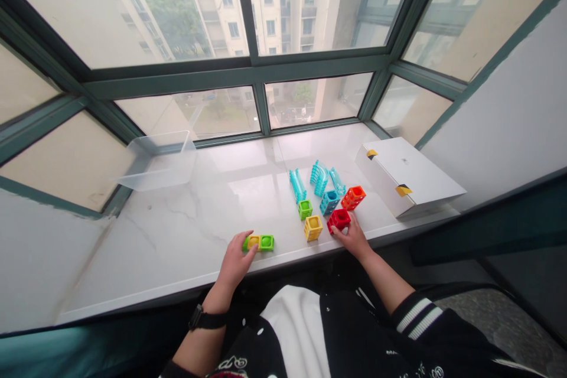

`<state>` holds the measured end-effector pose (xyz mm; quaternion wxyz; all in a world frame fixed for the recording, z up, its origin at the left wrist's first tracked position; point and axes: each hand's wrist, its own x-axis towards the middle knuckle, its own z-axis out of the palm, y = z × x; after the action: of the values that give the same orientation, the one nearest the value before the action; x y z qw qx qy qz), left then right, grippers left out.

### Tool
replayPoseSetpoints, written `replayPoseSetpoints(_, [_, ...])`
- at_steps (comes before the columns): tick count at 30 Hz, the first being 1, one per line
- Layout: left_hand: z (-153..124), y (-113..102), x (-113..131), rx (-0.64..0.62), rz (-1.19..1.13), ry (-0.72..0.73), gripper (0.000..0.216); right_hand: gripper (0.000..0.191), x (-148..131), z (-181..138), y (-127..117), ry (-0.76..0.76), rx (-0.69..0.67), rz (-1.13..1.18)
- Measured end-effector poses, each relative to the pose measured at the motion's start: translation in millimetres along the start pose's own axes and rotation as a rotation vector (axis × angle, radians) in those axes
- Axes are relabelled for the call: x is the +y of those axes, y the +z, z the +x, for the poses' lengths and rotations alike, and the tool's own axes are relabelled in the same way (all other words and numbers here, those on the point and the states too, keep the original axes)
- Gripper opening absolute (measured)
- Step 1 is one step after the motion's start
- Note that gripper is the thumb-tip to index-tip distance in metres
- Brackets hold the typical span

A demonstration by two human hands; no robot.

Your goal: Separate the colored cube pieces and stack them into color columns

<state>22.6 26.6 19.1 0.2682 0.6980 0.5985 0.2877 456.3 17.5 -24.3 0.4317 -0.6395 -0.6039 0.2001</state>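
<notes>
My left hand [240, 255] is closed on a short row of joined cube blocks [266, 242], green and yellow, lying near the sill's front edge. To the right, my right hand [353, 237] has its fingers around a red block [339, 220], which seems to rest on the sill. Between the hands stand a yellow block [313, 228] and a smaller green block [305, 209]. Just behind the red block are a blue block [329, 203] and an orange-red block [353, 198]. Farther back lie turquoise pieces: a straight one [297, 185], a curved one [319, 177] and another [337, 181].
A clear plastic bin [162, 160] sits at the back left of the white marbled sill [186, 236]. At the right stands a white box [410, 171] with yellow-black tape tabs. Green-framed windows [239, 78] enclose the back and sides.
</notes>
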Motion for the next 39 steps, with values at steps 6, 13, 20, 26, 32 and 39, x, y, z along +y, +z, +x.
replayPoseSetpoints(6, [2,15,-17,-0.102,0.189,0.072,0.067,0.104,-1,-8,-12,0.002,-0.045,0.029])
replayPoseSetpoints(13, [10,28,-10,-0.156,0.347,0.141,0.055,0.092,-26,-9,-49,-0.124,0.118,0.014])
replayPoseSetpoints(20, [11,31,2,-0.146,0.434,0.141,0.041,0.071,-101,9,-56,-0.287,0.316,-0.014])
replayPoseSetpoints(26, [11,45,2,-0.081,0.449,0.083,0.041,0.065,-143,17,-22,-0.457,0.223,0.039])
replayPoseSetpoints(32, [8,54,3,-0.019,0.475,0.085,0.042,0.062,-155,6,4,-0.486,0.119,0.074])
replayPoseSetpoints(39, [8,56,5,-0.015,0.524,0.096,0.044,0.056,-161,-1,5,-0.504,0.053,0.074])
